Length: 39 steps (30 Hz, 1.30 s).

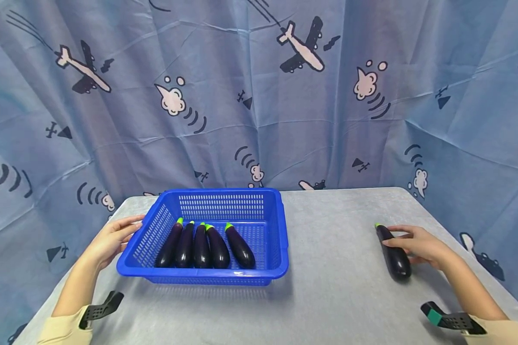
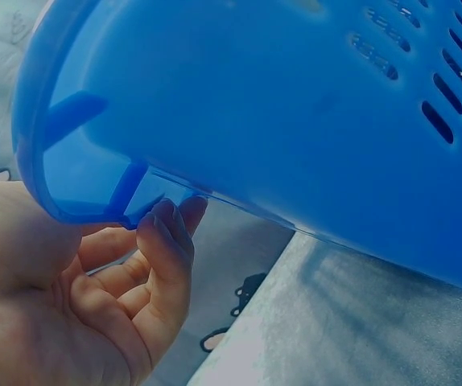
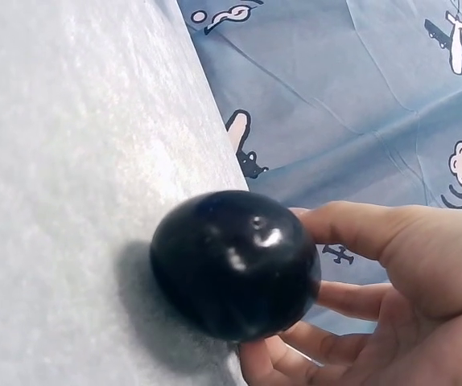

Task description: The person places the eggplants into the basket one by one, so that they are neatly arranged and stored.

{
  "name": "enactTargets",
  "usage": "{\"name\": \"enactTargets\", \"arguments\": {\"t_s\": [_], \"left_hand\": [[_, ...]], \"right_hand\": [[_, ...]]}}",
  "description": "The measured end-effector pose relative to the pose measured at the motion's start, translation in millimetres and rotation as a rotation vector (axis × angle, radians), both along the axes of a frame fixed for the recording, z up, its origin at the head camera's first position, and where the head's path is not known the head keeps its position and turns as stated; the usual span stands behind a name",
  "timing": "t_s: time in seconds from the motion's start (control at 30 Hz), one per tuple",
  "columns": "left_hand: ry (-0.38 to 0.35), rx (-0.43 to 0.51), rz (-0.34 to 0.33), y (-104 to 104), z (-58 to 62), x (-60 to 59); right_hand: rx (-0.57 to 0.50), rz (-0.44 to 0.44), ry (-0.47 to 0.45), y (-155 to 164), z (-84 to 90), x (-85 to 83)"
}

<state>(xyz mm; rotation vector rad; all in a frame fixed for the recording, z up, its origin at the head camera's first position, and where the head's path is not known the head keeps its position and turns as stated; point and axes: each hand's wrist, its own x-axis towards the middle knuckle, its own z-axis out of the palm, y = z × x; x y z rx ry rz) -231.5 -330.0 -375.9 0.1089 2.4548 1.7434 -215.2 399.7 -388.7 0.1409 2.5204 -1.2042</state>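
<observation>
At the left rim of a blue plastic basket is my left hand, gripping its edge. The left wrist view has the curled fingers under the basket's overhanging rim. Inside the basket, several dark purple eggplants with green stem ends lie side by side. Far to the right, my right hand holds a single eggplant between thumb and fingers, its green tip pointing away. In the right wrist view, the eggplant's glossy round end faces the camera, close over the table, and hides some fingertips.
The table has a pale grey covering. A blue curtain with printed airplanes hangs behind it and along both sides. Black straps sit around both wrists over pale yellow sleeves.
</observation>
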Motion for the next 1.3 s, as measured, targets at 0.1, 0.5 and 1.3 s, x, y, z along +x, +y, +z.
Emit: {"name": "enactTargets", "arguments": {"t_s": [0.1, 0.5, 1.3], "left_hand": [[0.002, -0.003, -0.001, -0.6, -0.4, -0.1], [0.004, 0.003, -0.001, -0.8, -0.4, 0.0], [0.005, 0.013, -0.004, -0.6, 0.0, 1.1]], "right_hand": [[-0.005, 0.001, 0.007, -1.4, 2.8, 0.2], [-0.07, -0.016, 0.01, -9.0, 11.9, 1.6], [-0.081, 0.046, 0.12, -27.7, 24.9, 9.9]]}}
